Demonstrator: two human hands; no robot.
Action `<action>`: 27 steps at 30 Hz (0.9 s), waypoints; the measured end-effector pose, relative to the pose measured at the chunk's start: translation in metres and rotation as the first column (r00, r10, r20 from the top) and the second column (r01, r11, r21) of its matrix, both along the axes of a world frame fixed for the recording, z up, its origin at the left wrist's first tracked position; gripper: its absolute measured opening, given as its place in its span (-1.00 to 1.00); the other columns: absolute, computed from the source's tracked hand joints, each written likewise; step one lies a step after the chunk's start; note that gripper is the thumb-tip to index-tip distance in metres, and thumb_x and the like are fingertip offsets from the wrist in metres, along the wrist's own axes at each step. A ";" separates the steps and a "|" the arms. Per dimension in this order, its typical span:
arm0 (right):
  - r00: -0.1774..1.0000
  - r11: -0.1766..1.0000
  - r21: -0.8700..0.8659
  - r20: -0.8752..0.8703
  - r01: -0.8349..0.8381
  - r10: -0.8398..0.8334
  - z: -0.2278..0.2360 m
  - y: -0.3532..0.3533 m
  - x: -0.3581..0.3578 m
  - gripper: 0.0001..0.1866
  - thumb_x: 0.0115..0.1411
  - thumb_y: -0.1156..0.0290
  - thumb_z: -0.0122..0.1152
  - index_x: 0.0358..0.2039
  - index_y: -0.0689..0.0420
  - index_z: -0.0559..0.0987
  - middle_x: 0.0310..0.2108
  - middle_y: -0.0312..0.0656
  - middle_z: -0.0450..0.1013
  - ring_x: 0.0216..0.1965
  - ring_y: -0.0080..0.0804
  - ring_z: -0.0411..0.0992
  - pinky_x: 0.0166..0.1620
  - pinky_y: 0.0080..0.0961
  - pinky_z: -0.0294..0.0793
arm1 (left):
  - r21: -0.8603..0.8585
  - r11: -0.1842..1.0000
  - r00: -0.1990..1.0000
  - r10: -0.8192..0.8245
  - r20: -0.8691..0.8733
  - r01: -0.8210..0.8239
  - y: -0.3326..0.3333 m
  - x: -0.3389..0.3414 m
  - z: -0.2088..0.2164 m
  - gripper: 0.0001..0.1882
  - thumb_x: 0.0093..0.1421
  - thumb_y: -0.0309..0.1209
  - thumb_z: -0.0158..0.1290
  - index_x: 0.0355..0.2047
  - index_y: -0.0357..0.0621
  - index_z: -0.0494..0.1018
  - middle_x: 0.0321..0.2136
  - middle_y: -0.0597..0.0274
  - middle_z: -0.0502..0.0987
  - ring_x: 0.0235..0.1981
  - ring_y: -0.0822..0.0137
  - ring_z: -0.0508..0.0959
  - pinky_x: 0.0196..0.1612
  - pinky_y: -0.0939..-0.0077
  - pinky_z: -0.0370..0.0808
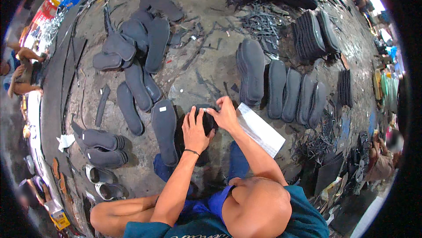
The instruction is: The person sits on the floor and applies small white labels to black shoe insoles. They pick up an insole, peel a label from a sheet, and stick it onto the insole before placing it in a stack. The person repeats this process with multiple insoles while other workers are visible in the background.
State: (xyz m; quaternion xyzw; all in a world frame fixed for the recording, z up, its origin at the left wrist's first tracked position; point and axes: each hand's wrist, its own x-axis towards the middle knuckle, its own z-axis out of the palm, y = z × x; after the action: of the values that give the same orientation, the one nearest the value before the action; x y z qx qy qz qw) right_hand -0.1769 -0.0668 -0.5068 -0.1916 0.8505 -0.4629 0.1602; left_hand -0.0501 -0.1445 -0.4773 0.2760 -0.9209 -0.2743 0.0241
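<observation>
My left hand is wrapped over a black shoe sole in front of me, its fingertips near the far end. My right hand is closed in a pinch beside those fingertips; what it pinches is too small to make out. A white paper sheet lies by my right forearm. Just left of my left hand stands a dark sole bearing a small white label. Part of the held sole is hidden under my fingers.
Loose soles lie heaped at the far left, with small stacks nearer me. To the right are a sole pile, a leaning row and more stacks. Rubber offcuts litter the floor. White-strapped sandals sit at lower left.
</observation>
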 end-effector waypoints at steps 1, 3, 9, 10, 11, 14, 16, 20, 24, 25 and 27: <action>0.999 0.999 0.041 0.035 -0.017 0.016 0.006 0.010 -0.001 -0.66 0.07 0.28 0.41 -0.31 0.21 0.47 -0.33 0.01 0.43 -0.21 0.01 0.44 -0.14 -0.22 0.43 | 0.047 0.999 1.000 0.007 -0.010 -0.006 -0.007 0.000 0.007 -0.10 -0.09 -0.27 0.34 0.27 -0.10 0.21 0.29 -0.05 0.14 0.27 -0.15 0.15 0.29 -0.02 0.13; 0.987 0.995 0.068 0.139 0.068 -0.077 0.038 0.047 -0.003 -0.72 0.11 0.33 0.37 -0.31 0.21 0.47 -0.30 0.01 0.43 -0.21 -0.01 0.43 -0.15 -0.21 0.43 | -0.013 0.999 0.993 0.041 -0.109 -0.043 -0.019 0.009 0.030 -0.13 -0.08 -0.24 0.32 0.25 -0.11 0.24 0.28 -0.07 0.16 0.28 -0.15 0.15 0.29 -0.03 0.13; 0.964 0.792 0.610 -0.222 0.022 0.143 0.032 0.173 -0.018 -0.64 0.17 0.28 0.29 -0.09 0.22 0.52 -0.17 -0.02 0.48 -0.10 -0.08 0.39 -0.08 -0.19 0.35 | -0.247 0.953 0.984 0.168 -0.055 -0.176 -0.067 0.044 0.047 -0.11 -0.04 -0.16 0.32 0.27 -0.19 0.22 0.29 -0.08 0.16 0.30 -0.13 0.13 0.31 -0.03 0.09; 0.991 0.870 0.489 -0.068 -0.066 0.114 0.049 0.165 -0.023 -0.64 0.18 0.28 0.29 -0.10 0.24 0.53 -0.22 -0.04 0.50 -0.17 -0.18 0.41 -0.13 -0.26 0.37 | -0.282 0.948 0.988 0.130 -0.087 -0.150 -0.066 0.042 0.049 -0.10 -0.03 -0.14 0.32 0.28 -0.20 0.21 0.30 -0.08 0.15 0.30 -0.13 0.12 0.31 -0.03 0.09; 0.990 0.930 0.344 0.090 -0.130 0.106 0.067 0.156 -0.034 -0.65 0.20 0.28 0.28 -0.11 0.26 0.54 -0.28 -0.05 0.51 -0.24 -0.27 0.43 -0.19 -0.33 0.39 | -0.141 0.983 0.978 0.092 -0.189 -0.120 -0.056 0.034 0.049 -0.07 -0.02 -0.13 0.33 0.28 -0.24 0.18 0.29 -0.15 0.16 0.29 -0.15 0.15 0.32 -0.03 0.08; 0.941 0.997 -0.051 0.331 -0.060 0.073 0.113 0.113 -0.043 -0.71 0.26 0.31 0.24 -0.18 0.31 0.56 -0.47 -0.32 0.45 -0.43 -0.66 0.31 -0.37 -0.56 0.36 | 0.732 0.681 0.931 0.280 -0.233 -0.021 0.009 0.011 0.046 0.03 0.02 -0.17 0.37 0.33 -0.34 0.02 0.25 -0.21 0.21 0.28 -0.03 0.23 0.29 0.05 0.20; 0.922 0.974 -0.210 0.355 -0.083 0.155 0.121 0.083 -0.046 -0.71 0.25 0.31 0.25 -0.22 0.32 0.55 -0.48 -0.37 0.42 -0.45 -0.69 0.29 -0.40 -0.60 0.33 | 0.991 0.080 0.948 0.294 -0.123 0.104 0.035 -0.001 0.055 -0.14 0.12 -0.38 0.31 0.29 -0.39 0.05 0.22 -0.06 0.30 0.19 0.20 0.37 0.17 0.25 0.38; 0.934 0.970 -0.199 -0.352 -0.138 0.060 0.138 0.031 -0.035 -0.67 0.16 0.32 0.32 -0.13 0.22 0.52 -0.34 -0.03 0.51 -0.32 -0.13 0.49 -0.22 -0.31 0.45 | 0.986 0.120 0.849 0.527 0.033 -0.114 0.036 -0.014 0.054 -0.62 0.14 -0.57 0.20 -0.02 -0.32 0.43 -0.16 0.18 0.58 -0.26 0.37 0.61 -0.21 0.50 0.57; 0.996 0.986 -0.151 -0.070 -0.068 0.058 0.144 0.033 -0.012 -0.84 0.16 0.43 0.30 -0.26 0.19 0.59 -0.34 -0.09 0.54 -0.41 -0.23 0.54 -0.32 -0.37 0.51 | 0.997 0.066 0.643 0.763 -0.067 0.025 0.013 -0.019 0.077 -0.69 0.17 -0.61 0.15 -0.06 -0.30 0.45 -0.17 0.20 0.56 -0.18 0.39 0.56 -0.13 0.50 0.51; 0.991 0.979 -0.171 0.053 -0.109 0.120 0.139 0.035 -0.007 -0.85 0.17 0.41 0.29 -0.27 0.18 0.62 -0.34 -0.07 0.57 -0.44 -0.25 0.56 -0.34 -0.38 0.53 | 0.996 0.081 0.642 0.762 -0.079 0.027 0.010 -0.018 0.075 -0.68 0.17 -0.62 0.15 -0.04 -0.29 0.45 -0.15 0.20 0.55 -0.16 0.39 0.56 -0.10 0.49 0.50; 0.986 0.979 -0.162 0.084 -0.126 0.141 0.134 0.034 0.002 -0.83 0.17 0.37 0.31 -0.28 0.17 0.65 -0.34 -0.07 0.58 -0.44 -0.25 0.57 -0.34 -0.39 0.54 | 0.992 0.126 0.637 0.763 -0.107 0.015 0.010 -0.015 0.071 -0.66 0.17 -0.61 0.14 -0.03 -0.27 0.43 -0.14 0.23 0.54 -0.13 0.38 0.55 -0.07 0.47 0.50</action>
State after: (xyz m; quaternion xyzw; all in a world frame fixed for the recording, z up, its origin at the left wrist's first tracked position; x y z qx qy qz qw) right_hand -0.1746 -0.0328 -0.3728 -0.2381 0.7883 -0.5246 0.2159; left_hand -0.0654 -0.1350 -0.4061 0.3669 -0.3745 -0.8213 0.2249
